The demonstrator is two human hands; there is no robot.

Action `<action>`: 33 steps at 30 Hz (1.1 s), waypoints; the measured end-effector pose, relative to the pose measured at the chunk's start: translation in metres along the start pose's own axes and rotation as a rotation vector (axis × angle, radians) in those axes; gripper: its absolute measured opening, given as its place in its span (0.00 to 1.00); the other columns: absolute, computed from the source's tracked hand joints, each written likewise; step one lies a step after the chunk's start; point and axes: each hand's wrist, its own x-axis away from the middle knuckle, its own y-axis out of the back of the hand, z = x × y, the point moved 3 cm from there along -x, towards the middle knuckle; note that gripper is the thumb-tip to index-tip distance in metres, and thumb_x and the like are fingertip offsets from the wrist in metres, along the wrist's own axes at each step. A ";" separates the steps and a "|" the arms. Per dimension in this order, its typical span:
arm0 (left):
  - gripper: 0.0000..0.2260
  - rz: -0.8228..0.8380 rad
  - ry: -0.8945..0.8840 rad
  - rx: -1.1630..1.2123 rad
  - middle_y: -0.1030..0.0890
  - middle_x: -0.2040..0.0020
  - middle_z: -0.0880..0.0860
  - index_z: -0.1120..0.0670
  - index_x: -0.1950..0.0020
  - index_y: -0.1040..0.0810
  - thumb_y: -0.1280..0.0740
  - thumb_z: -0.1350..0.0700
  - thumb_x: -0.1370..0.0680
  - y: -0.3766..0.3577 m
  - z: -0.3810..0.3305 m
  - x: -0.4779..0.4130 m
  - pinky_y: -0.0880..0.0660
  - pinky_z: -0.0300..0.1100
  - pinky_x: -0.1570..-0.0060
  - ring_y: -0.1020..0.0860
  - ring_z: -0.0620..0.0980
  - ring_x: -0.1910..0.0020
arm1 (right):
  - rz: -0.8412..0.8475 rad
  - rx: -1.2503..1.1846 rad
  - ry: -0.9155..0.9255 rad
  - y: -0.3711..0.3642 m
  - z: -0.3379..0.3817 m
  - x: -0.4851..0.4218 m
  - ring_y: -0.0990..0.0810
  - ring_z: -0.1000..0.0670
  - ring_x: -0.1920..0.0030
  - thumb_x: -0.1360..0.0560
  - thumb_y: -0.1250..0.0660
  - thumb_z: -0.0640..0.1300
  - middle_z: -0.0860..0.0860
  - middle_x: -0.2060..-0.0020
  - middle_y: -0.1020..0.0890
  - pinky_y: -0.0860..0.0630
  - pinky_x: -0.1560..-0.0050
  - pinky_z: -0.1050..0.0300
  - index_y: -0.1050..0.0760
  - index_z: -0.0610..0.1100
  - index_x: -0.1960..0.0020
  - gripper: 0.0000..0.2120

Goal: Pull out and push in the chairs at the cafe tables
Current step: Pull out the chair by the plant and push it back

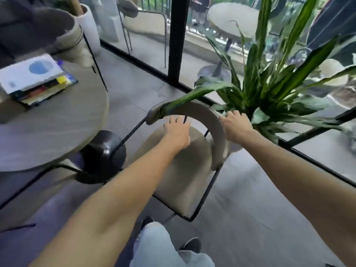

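A chair (204, 116) with a curved beige backrest, a beige seat and a thin black frame stands in front of me, to the right of the round table (57, 132). My left hand (178, 132) hovers over the seat just inside the backrest, fingers spread and holding nothing. My right hand (236, 125) is at the backrest's outer right edge. Its thumb lies on the rim and its fingers stretch past it, not curled around it. A plant leaf droops over the top of the backrest.
A large potted plant (269, 83) stands right behind the chair by the glass wall (317, 151). The table's black base (104, 151) is left of the chair, and books (36, 79) lie on the tabletop. Another chair (63, 35) stands at the table's far side. Grey floor lies to the lower right.
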 end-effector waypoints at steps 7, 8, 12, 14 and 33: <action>0.22 0.038 0.176 -0.048 0.31 0.31 0.58 0.52 0.28 0.32 0.39 0.46 0.21 -0.013 -0.039 -0.021 0.32 0.56 0.38 0.32 0.60 0.32 | -0.013 0.045 0.268 -0.027 -0.020 -0.033 0.27 0.38 0.37 0.26 0.32 0.39 0.41 0.39 0.25 0.28 0.41 0.44 0.30 0.45 0.35 0.21; 0.23 0.036 0.196 -0.046 0.31 0.31 0.58 0.52 0.27 0.32 0.39 0.46 0.21 -0.014 -0.045 -0.023 0.32 0.56 0.38 0.32 0.60 0.32 | -0.019 0.047 0.300 -0.030 -0.024 -0.037 0.28 0.39 0.37 0.27 0.31 0.39 0.42 0.39 0.26 0.28 0.41 0.45 0.30 0.45 0.35 0.22; 0.24 0.071 0.252 -0.093 0.32 0.30 0.60 0.51 0.27 0.34 0.39 0.45 0.21 -0.025 -0.072 -0.026 0.32 0.57 0.38 0.32 0.62 0.32 | -0.031 0.081 0.435 -0.043 -0.040 -0.051 0.27 0.39 0.37 0.25 0.32 0.40 0.43 0.39 0.26 0.29 0.40 0.46 0.31 0.45 0.33 0.21; 0.24 0.080 0.280 -0.129 0.31 0.30 0.59 0.51 0.27 0.33 0.38 0.44 0.21 -0.034 -0.084 -0.028 0.32 0.57 0.38 0.31 0.62 0.32 | -0.033 0.093 0.518 -0.046 -0.048 -0.061 0.28 0.39 0.36 0.24 0.33 0.40 0.43 0.38 0.26 0.28 0.42 0.47 0.31 0.46 0.32 0.21; 0.26 0.044 0.807 0.155 0.29 0.37 0.58 0.51 0.32 0.31 0.37 0.37 0.25 -0.121 -0.248 -0.006 0.32 0.51 0.46 0.29 0.59 0.40 | -0.146 0.345 1.043 -0.147 -0.077 -0.077 0.35 0.39 0.30 0.27 0.30 0.44 0.44 0.30 0.32 0.30 0.35 0.42 0.39 0.49 0.25 0.33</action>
